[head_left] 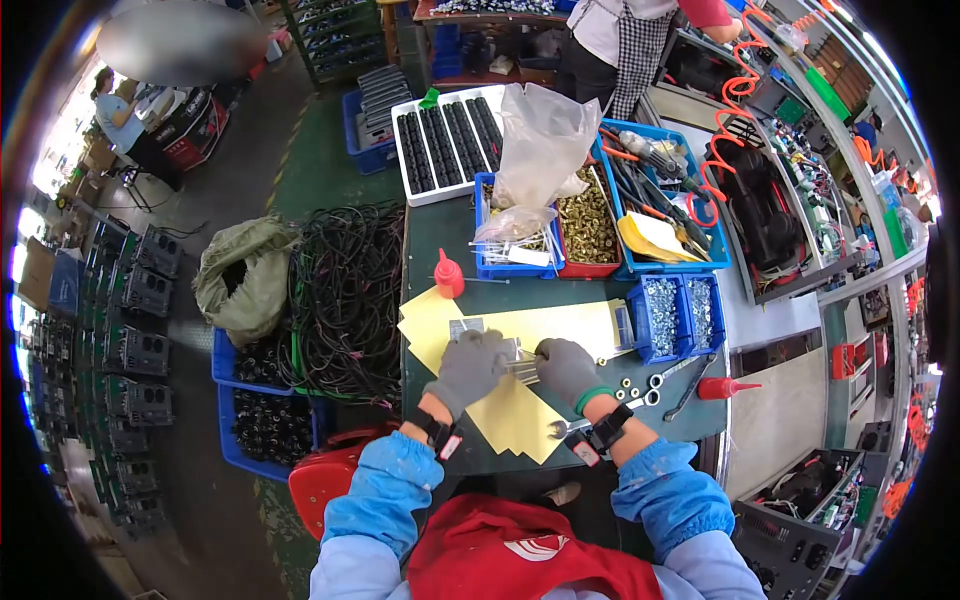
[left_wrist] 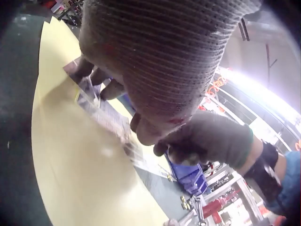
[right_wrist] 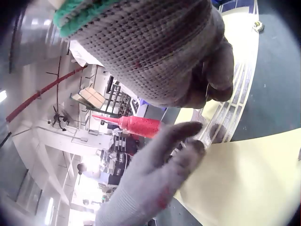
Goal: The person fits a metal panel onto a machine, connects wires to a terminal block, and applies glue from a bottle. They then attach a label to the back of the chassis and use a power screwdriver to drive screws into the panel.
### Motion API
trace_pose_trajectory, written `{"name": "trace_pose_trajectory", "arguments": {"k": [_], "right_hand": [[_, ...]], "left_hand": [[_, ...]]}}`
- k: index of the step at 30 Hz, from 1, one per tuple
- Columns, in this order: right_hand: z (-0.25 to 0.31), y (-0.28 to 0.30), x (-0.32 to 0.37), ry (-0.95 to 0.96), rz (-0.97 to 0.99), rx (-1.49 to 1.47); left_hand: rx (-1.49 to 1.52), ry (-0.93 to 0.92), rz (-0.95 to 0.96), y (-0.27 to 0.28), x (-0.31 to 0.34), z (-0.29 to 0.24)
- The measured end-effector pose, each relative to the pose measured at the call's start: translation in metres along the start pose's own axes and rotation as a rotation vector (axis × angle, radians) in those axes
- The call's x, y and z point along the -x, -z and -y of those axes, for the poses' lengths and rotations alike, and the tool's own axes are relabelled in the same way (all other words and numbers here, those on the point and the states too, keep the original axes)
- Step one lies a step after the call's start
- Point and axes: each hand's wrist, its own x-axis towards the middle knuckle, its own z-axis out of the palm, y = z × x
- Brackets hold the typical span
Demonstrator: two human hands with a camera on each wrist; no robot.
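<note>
Red cloth with a white emblem [head_left: 530, 550] lies nearest the head camera, between our blue sleeves. Ahead of it, our left hand [head_left: 470, 370] and right hand [head_left: 568, 372], both in grey knit gloves, work over long, thin silvery strips [head_left: 522, 368] on pale yellow paper sheets [head_left: 515, 420] on the dark green surface [head_left: 430, 225]. Our gloves hide much of the strips from above; the right wrist view shows their parallel bands running away beneath our right hand towards dark blue rectangles [right_wrist: 235, 5]. Their long axis runs roughly left to right between our hands in the head view. Our left fingers close narrowly on the strips; our right fingers curl tightly, pinching a thin, shiny edge. Only the head view shows the whole silver open-ended wrench [head_left: 580, 426] near our right wrist and both red squeeze bottles [head_left: 448, 275] with pointed nozzles upon the surface.
</note>
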Motion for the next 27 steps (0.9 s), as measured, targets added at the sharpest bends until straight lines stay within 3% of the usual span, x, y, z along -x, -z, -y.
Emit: {"name": "trace_pose_trajectory", "arguments": {"k": [2,3,7,10,11,14,16,19,20,24,27], "right_hand": [[0.002,-0.005,0.006,0.074,-0.081,0.107],[0.008,-0.001,0.012,0.118,-0.101,0.175],[0.011,-0.007,0.029,0.374,-0.084,0.325],[0.018,0.002,0.055,0.338,-0.08,0.228],[0.013,0.004,0.064,0.301,-0.18,0.115],[-0.003,0.033,0.098,0.089,-0.289,-0.617],[-0.006,0.073,0.129,-0.166,-0.156,-1.003],[-0.023,0.098,0.173,-0.304,-0.274,-0.995],[-0.032,0.101,0.188,-0.318,-0.318,-0.974],[-0.059,0.1,0.251,-0.289,-0.568,-0.753],[-0.069,0.099,0.302,-0.366,-0.663,-0.769]], "left_hand": [[0.035,-0.002,-0.075,-0.006,-0.017,0.018],[-0.062,-0.213,-0.259,-0.011,-0.021,0.028],[0.208,-0.127,-0.053,-0.004,-0.04,0.046],[0.298,-0.051,0.079,0.015,-0.033,0.043],[0.373,-0.03,0.103,0.015,-0.034,0.047],[0.285,-0.099,0.119,0.022,-0.033,0.044],[0.483,-0.107,0.022,0.023,-0.028,0.023],[1.018,-0.014,0.162,0.044,-0.011,-0.051],[1.072,-0.056,0.208,0.048,-0.008,-0.074],[0.788,-0.331,0.247,0.038,-0.002,-0.158],[0.575,-0.5,0.232,0.032,0.016,-0.225]]}}
